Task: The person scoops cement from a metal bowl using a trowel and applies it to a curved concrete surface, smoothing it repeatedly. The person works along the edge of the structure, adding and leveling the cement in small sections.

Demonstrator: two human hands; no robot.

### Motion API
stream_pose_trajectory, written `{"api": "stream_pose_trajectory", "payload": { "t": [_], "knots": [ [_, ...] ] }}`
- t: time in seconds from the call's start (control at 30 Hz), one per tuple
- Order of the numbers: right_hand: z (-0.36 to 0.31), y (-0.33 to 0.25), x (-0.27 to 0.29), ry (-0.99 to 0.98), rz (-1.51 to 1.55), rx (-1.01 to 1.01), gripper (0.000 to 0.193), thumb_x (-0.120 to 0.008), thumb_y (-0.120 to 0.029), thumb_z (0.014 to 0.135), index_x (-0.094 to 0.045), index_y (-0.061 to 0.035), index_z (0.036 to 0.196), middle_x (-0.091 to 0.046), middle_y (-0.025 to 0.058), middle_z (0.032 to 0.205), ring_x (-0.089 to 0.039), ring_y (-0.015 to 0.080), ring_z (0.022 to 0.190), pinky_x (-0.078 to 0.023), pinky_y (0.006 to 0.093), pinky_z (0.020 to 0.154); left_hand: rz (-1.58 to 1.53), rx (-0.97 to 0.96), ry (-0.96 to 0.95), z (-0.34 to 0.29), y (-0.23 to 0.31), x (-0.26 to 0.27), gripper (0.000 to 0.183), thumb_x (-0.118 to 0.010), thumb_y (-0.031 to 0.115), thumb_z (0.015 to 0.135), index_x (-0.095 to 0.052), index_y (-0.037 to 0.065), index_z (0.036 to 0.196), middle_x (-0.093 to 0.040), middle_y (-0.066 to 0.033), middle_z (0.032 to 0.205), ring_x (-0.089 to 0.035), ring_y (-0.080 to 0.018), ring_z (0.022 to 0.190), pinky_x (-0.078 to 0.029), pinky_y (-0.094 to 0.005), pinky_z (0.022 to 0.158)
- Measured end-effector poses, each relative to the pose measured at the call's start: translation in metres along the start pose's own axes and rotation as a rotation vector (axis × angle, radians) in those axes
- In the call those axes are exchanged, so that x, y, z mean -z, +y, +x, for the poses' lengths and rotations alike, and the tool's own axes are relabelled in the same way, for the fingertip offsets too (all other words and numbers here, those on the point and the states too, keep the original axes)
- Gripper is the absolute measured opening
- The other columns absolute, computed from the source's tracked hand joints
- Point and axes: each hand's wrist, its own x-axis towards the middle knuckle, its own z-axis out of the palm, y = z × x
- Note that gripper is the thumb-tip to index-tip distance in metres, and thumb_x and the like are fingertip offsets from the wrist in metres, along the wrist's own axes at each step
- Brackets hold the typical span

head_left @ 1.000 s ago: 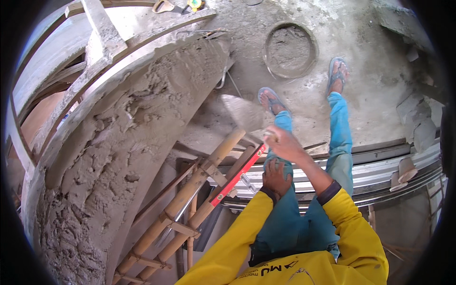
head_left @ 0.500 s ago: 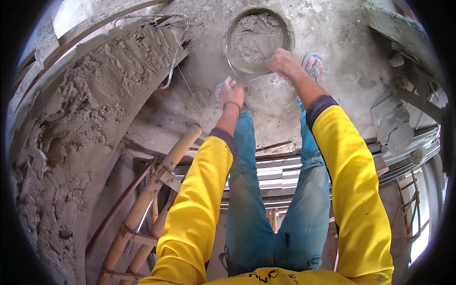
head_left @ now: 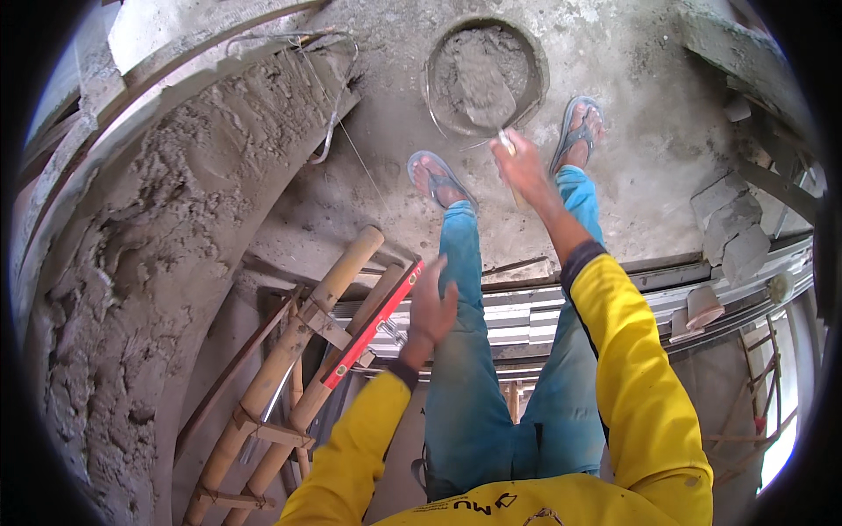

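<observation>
My right hand (head_left: 524, 168) is closed round the handle of a trowel (head_left: 491, 103). Its blade, smeared and blurred, lies over the wet mortar in a round bucket (head_left: 541, 88) on the floor in front of my feet. A thin wire handle hangs at the bucket's near rim. My left hand (head_left: 430, 309) is back by my left thigh, somewhat blurred, its fingers apart and nothing seen in it. Close beside it a red spirit level (head_left: 373, 324) slants against a bamboo ladder (head_left: 316, 307); whether the hand touches it I cannot tell.
On the left runs a long curved surface thick with wet mortar (head_left: 149, 237), a bent metal rod (head_left: 333, 110) at its far end. Broken slabs (head_left: 732, 223) lie at the right. Stacked metal lengths (head_left: 526, 320) stretch behind my legs, with another ladder (head_left: 761, 377) lower right.
My left hand has drawn back from near the bucket to my thigh and opened. My right hand has come slightly nearer, showing the trowel. The red spirit level now shows.
</observation>
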Motion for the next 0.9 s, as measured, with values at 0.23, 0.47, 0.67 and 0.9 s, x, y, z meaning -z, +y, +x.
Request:
{"api": "stream_pose_trajectory", "payload": {
  "t": [0.23,0.47,0.67,0.9],
  "knots": [
    [-0.029,0.018,0.005,0.181,-0.341,0.141,0.037,-0.065,-0.032,0.083,-0.065,0.0012,0.099,-0.066,0.0263,0.09,-0.064,0.0443,0.088,-0.05,0.0478,0.08,0.163,-0.029,-0.054,-0.122,0.016,-0.016,0.058,-0.069,0.028,0.081,-0.052,0.008,0.133,-0.039,-0.0212,0.147,-0.037,-0.0415,0.136,-0.035,-0.0487,0.111],
    [-0.091,-0.033,-0.007,0.327,-0.221,0.265,0.027,-0.06,-0.022,0.089,-0.062,0.0002,0.104,-0.065,0.0205,0.082,-0.064,0.0375,0.076,-0.049,0.0466,0.07,0.43,-0.03,-0.034,-0.101,0.0,-0.005,0.061,-0.07,0.03,0.077,-0.051,0.012,0.132,-0.04,-0.0193,0.143,-0.035,-0.0398,0.136,-0.035,-0.0524,0.11],
    [-0.168,-0.106,-0.058,0.501,0.295,0.459,0.027,-0.058,-0.015,0.093,-0.056,-0.0036,0.117,-0.059,0.0127,0.092,-0.06,0.0194,0.079,-0.049,0.0369,0.069,0.518,0.016,-0.118,-0.1,-0.008,0.01,0.062,-0.067,0.031,0.079,-0.049,0.013,0.135,-0.036,-0.0152,0.148,-0.031,-0.0379,0.139,-0.036,-0.055,0.108],
    [-0.205,-0.212,-0.184,0.831,0.225,0.698,0.037,-0.054,-0.005,0.093,-0.045,-0.0005,0.129,-0.057,0.0183,0.096,-0.063,0.0338,0.083,-0.052,0.0455,0.073,0.567,0.082,-0.131,-0.089,-0.078,-0.008,0.064,-0.066,0.036,0.081,-0.05,0.013,0.139,-0.034,-0.0129,0.152,-0.031,-0.0365,0.14,-0.035,-0.0567,0.107]
  ]
}}
